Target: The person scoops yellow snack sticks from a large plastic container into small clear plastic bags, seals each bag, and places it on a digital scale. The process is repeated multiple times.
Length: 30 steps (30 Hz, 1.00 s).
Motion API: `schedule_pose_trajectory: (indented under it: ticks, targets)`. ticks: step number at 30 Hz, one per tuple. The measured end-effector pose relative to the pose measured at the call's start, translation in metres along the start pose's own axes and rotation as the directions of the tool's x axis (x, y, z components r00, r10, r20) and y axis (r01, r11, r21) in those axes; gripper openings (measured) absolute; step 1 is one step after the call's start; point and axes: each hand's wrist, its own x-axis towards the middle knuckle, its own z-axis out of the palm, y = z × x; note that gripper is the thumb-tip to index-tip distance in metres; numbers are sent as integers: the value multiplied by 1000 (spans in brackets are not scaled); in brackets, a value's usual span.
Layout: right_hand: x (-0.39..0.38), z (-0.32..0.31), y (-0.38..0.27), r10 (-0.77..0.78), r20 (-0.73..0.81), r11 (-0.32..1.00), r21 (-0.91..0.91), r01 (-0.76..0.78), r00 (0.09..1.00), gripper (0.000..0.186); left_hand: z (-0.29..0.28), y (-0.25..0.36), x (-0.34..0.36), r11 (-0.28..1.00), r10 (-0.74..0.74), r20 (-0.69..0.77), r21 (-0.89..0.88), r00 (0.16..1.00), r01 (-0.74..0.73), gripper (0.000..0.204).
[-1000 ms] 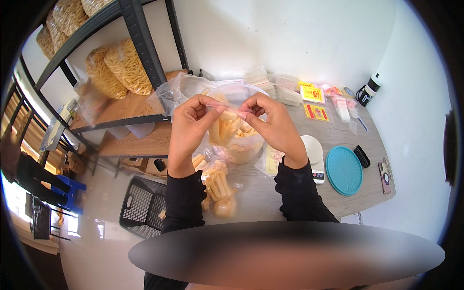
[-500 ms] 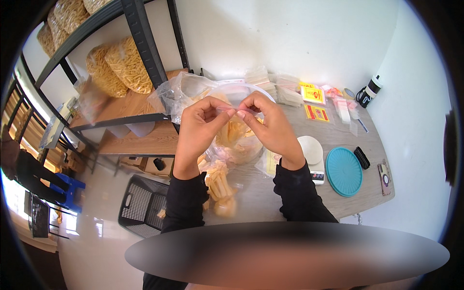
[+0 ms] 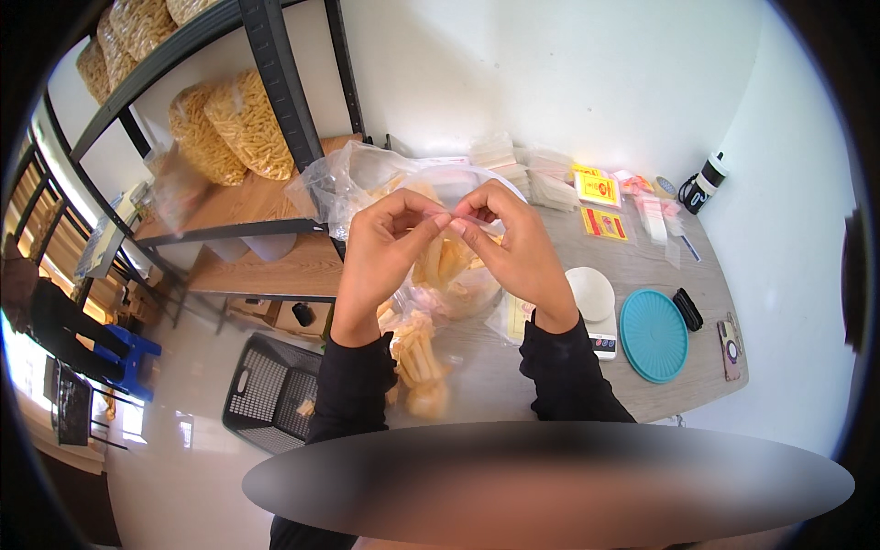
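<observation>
My left hand (image 3: 387,257) and my right hand (image 3: 513,252) meet above the table, thumbs and forefingers pinching the top edge of a clear plastic bag. Beneath the fingers hangs the clear plastic bag (image 3: 444,264), with pale yellow snack pieces inside. Below it, next to my left sleeve, other bagged snack pieces (image 3: 417,353) lie on the table. Behind my hands stand a round translucent tub (image 3: 510,183) and a large crumpled clear bag (image 3: 344,179). The fingertips cover part of the pinched edge.
On the right are a white kitchen scale (image 3: 591,293), a teal round lid (image 3: 654,336), a phone (image 3: 730,348) and a black-and-white bottle (image 3: 704,183). Stacked small bags (image 3: 550,177) line the wall. A grey crate (image 3: 270,390) sits on the floor beside a shelf (image 3: 229,215) with bagged snacks.
Both hands keep their pinch on the bag's top edge, the fingers shifting slightly along it. The whole view has moved a little; nothing else visibly differs.
</observation>
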Motion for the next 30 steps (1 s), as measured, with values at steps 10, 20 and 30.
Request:
schedule_pose_trajectory:
  ticks: [10, 20, 30]
  targets:
    - [-1, 2, 1, 18, -31, 1000, -16, -18, 999, 9, 2, 2, 1, 997, 50, -37, 59, 998, -47, 10]
    - [-1, 6, 6, -68, -53, 997, -41, 66, 996, 10, 11, 0, -1, 988, 98, -72, 130, 993, -88, 10]
    - [0, 6, 7, -88, -63, 995, -47, 85, 994, 9, 2, 2, -1, 989, 91, -99, 129, 991, -77, 8]
